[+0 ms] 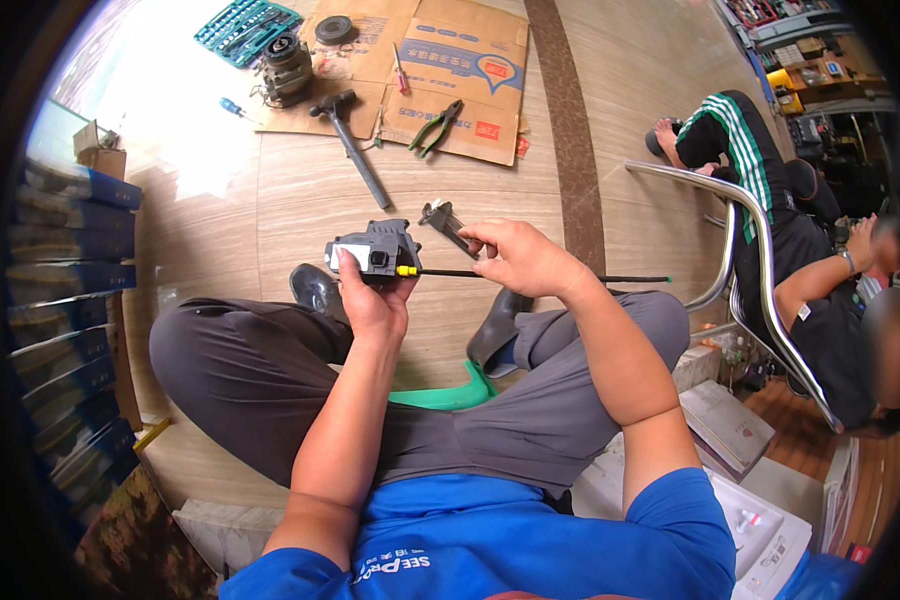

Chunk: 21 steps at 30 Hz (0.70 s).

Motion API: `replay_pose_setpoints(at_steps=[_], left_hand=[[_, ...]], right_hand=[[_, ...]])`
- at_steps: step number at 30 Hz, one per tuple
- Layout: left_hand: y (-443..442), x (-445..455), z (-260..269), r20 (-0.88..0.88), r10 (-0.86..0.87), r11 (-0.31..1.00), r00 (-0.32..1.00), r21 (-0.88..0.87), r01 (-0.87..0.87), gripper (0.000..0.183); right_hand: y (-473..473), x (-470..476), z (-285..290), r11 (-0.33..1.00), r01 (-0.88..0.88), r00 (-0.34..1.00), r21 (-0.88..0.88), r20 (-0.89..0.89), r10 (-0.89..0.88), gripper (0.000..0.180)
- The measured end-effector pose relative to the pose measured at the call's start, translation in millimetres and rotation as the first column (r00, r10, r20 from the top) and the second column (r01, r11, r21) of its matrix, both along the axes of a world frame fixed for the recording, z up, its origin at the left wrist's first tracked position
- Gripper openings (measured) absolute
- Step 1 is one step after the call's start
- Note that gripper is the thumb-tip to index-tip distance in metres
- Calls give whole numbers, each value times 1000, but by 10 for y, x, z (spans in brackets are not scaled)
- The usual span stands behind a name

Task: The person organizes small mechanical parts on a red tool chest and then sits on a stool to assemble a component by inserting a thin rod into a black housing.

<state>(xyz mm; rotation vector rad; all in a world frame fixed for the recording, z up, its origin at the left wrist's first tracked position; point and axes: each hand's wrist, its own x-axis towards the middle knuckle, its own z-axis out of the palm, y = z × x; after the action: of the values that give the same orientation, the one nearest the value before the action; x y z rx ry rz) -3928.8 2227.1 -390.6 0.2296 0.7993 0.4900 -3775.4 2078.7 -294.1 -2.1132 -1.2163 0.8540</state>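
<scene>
My left hand (pixel 375 304) holds a dark grey plastic housing (pixel 385 244) with a white label and a yellow fitting (pixel 406 271) at its lower right. A thin black cable or rod (pixel 450 273) runs from the fitting to the right, ending in a small green tip. My right hand (pixel 521 259) is over this rod, thumb and forefinger apart on either side of it; whether they touch it is unclear. Just above, a holder of hex keys (pixel 444 225) lies on the floor, close to the fingertips of my right hand.
Beyond lie a ball-peen hammer (pixel 356 154), green-handled pliers (pixel 436 129), a screwdriver (pixel 400 71), a motor-like metal part (pixel 283 71) and a socket set (pixel 244 30), partly on flattened cardboard (pixel 457 112). Boxes (pixel 82 225) stand left; a person (pixel 802 247) sits right, behind metal tubing (pixel 757 217).
</scene>
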Motion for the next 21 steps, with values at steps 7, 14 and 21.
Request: replay_pose_setpoints(at_steps=[7, 14, 21], left_hand=[[-17, -11, -33, 16, -40, 998, 999, 39, 40, 52], [-20, -13, -52, -17, -38, 998, 999, 53, 39, 51], [-24, -7, -35, -34, -29, 999, 999, 44, 31, 51]], right_hand=[[27, 3, -31, 962, 265, 878, -66, -396, -269, 36], [65, -19, 24, 938, 324, 801, -123, -492, -341, 37], [76, -12, -11, 914, 385, 728, -131, -566, -388, 36]])
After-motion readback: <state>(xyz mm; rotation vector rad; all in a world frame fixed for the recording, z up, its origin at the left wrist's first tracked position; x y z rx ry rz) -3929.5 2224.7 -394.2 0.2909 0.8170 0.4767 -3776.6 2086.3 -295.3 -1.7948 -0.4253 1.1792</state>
